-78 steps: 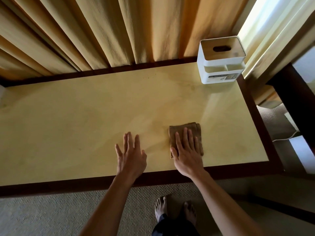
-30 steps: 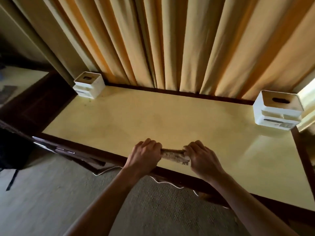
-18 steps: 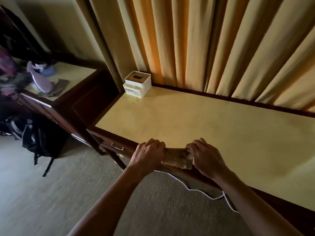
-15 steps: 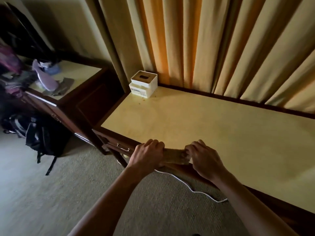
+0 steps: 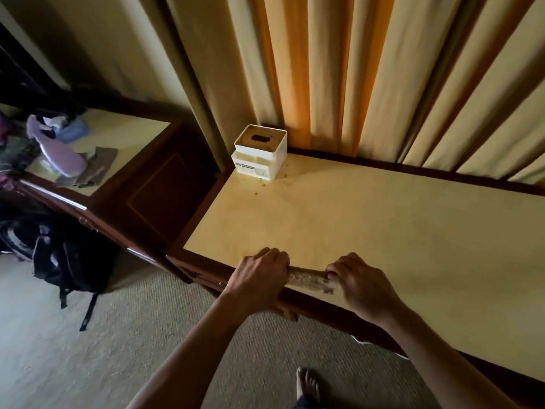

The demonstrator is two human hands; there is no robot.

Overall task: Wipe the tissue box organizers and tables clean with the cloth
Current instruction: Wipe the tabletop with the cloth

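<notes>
Black backpack (image 5: 63, 255) is lying on the carpet, far left. White tissue box organizer (image 5: 260, 152) is sitting at the table's (image 5: 398, 231) back-left corner. Left hand (image 5: 258, 278) and right hand (image 5: 358, 283), fingers curled, are each gripping one end of the rolled cloth (image 5: 308, 280) over the near edge.
</notes>
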